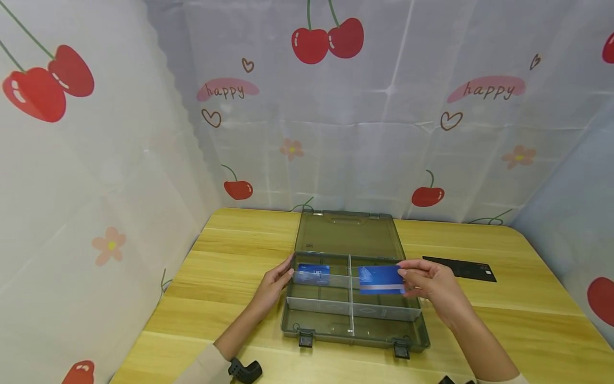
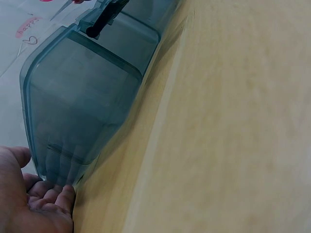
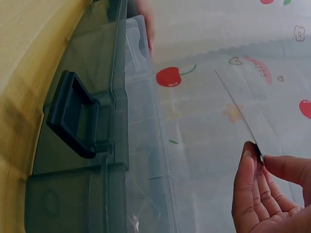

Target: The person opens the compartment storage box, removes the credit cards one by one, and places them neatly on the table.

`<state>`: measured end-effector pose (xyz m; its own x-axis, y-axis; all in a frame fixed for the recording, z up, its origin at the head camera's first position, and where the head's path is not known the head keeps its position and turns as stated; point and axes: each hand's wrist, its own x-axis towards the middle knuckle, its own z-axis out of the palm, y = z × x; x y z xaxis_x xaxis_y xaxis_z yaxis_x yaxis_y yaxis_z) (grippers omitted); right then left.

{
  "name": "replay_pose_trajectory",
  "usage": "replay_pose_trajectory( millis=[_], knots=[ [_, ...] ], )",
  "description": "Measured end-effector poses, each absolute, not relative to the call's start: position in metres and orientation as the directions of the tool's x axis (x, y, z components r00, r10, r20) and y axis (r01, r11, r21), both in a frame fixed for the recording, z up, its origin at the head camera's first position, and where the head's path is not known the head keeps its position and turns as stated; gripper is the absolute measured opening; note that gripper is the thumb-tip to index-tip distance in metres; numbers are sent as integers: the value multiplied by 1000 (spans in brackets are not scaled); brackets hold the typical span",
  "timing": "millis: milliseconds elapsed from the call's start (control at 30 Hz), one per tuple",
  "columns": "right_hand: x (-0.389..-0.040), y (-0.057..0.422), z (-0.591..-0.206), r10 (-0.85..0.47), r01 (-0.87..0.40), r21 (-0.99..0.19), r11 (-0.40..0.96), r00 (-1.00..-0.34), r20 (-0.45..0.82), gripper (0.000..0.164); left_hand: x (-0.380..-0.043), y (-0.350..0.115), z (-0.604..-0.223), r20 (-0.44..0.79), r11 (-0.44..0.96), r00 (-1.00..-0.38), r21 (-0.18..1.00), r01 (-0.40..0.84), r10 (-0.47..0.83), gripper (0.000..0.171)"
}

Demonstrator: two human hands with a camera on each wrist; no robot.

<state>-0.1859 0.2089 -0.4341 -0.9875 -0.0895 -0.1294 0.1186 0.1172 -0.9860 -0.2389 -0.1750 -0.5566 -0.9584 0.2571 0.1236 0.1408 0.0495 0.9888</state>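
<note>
Pinching a blue card [image 1: 380, 280] over an open, divided box [image 1: 355, 341]

The right hand's fingers [image 3: 247, 189] and thumb close narrowly on the card's right end; from here I see it right of the frame's centre, above the rear right part of the box. The right wrist view shows it edge-on, apart from the box. Low left of that, the left hand [image 1: 274, 281] grips the box's left side, its thumb at the rim and its other fingers bent at the edge.

Inside the box, a second blue card [image 1: 314, 268] lies at the rear left, seen partly through a clear crosswise divider; I can't tell exactly how it sits against that. The lid [image 1: 347, 234] is laid back behind, towards the middle of the frame, and two dark latches [image 1: 306, 339] hang at the front. Beyond the right hand, right of centre, a flat black panel [image 1: 465, 269] lies on the wooden surface [image 1: 230, 256].

Round it all hangs a pale sheet [image 1: 374, 112] printed with cherries, hearts, flowers and "happy".
</note>
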Motion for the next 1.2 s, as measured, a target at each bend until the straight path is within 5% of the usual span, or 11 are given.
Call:
replay_pose_trajectory(
  millis=[733, 1200],
  knots=[
    [-181, 241, -438, -77, 94, -994, 48, -992, -98, 42, -238, -175, -555, 115, 49, -961, 990, 131, 251, 56],
    [-178, 260, -443, -66, 63, -998, -24, -996, -61, 26, -238, -174, -555, 115, 51, -964, 990, 131, 241, 55]
  ],
)
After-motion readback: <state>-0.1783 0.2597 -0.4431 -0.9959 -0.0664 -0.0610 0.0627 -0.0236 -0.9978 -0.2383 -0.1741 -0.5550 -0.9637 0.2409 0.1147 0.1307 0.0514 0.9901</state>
